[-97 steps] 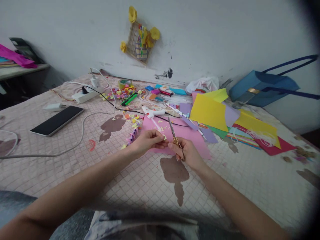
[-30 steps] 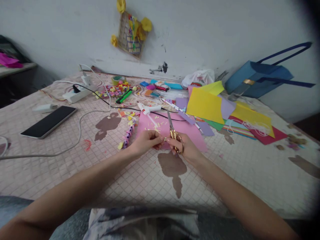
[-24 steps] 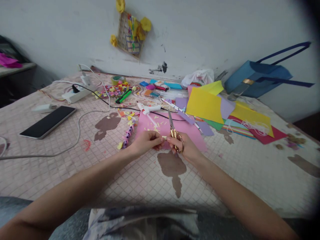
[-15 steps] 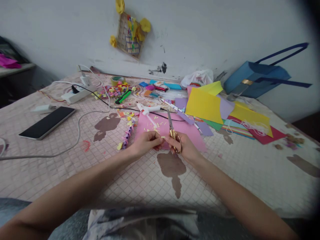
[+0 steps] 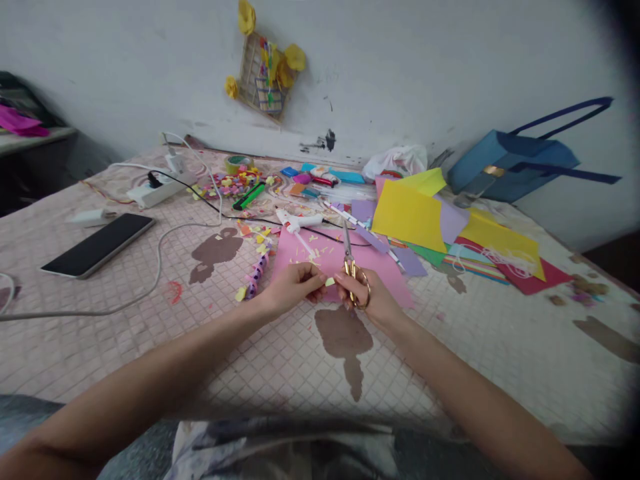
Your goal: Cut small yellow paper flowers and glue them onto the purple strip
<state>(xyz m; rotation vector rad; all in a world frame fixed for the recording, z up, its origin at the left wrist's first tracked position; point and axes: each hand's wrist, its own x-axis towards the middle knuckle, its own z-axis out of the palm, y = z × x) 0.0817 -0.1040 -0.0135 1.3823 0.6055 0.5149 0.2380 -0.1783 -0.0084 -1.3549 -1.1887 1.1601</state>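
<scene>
Between finger and thumb, my left hand (image 5: 303, 283) pinches a small pale-yellow paper piece (image 5: 329, 282). My right hand (image 5: 367, 292) has gold-handled scissors (image 5: 349, 257) hooked on its fingers, blades pointing away from me. Its fingertips are close to the paper piece; whether they touch it I cannot tell. Beneath both hands lies a pink sheet (image 5: 385, 283) with thin yellow paper scraps (image 5: 320, 252) on it. A white glue gun (image 5: 300, 220) rests at the sheet's far edge. Left of the sheet is a purple dotted strip (image 5: 257, 273) with yellow paper bits.
A phone (image 5: 100, 245), a power strip (image 5: 160, 190) and trailing cables lie at left. Coloured paper sheets (image 5: 410, 213) spread to the right, before a blue bag (image 5: 515, 163). A green cutter (image 5: 249, 196), tape roll (image 5: 239, 164) and small cut-outs sit behind.
My right fingertips have drawn slightly right, away from my left hand, and the scissors moved with them. More of the yellow paper piece now shows. The view has shifted a little.
</scene>
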